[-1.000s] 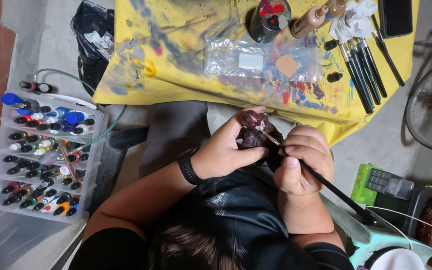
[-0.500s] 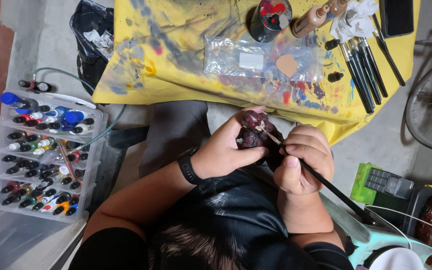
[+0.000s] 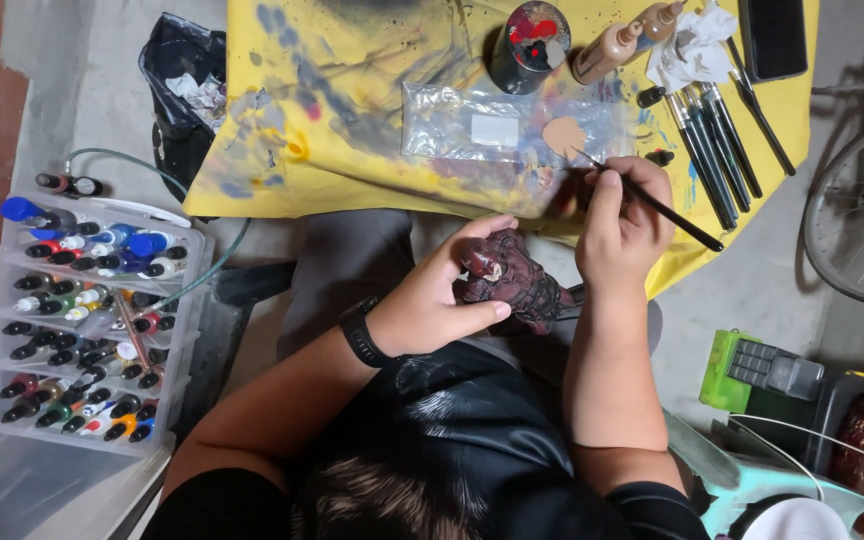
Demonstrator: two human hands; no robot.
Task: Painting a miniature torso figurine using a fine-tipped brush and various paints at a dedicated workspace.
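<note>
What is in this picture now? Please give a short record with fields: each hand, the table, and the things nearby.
left hand: grips a dark red figurine over the lap
right hand: holds a thin paintbrush, tip at a tan paint blob on the clear plastic sheet
table: yellow cloth, paint-stained
on the cloth: row of spare brushes, dark paint jar
beside the person's left arm: rack of paint bottles

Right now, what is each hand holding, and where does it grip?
The left hand grips a dark red figurine around its upper part. The right hand pinches a thin paintbrush near its front end, bristles toward a tan paint blob.
</note>
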